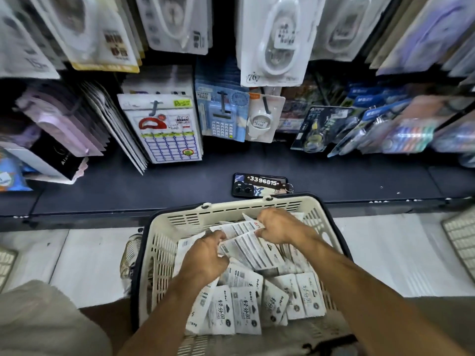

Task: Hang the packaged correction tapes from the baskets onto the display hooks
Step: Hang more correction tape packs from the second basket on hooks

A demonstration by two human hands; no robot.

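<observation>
Hands work inside a cream plastic basket (164, 242) filled with white packaged correction tapes (244, 304). The left hand (205, 255) has its fingers curled round the near edge of a small bundle of packs (246, 246), and the right hand (280, 227), just beyond and to the right of it, pinches the far end of the same bundle. More packs lie loose below both wrists, printed faces up. Beyond the right hand, past the basket's far rim, a phone (259, 185) lies flat on the dark shelf ledge (128, 186). Further beyond both hands, carded goods hang on display hooks (222, 102), among them a blue calculator pack (221, 119).
</observation>
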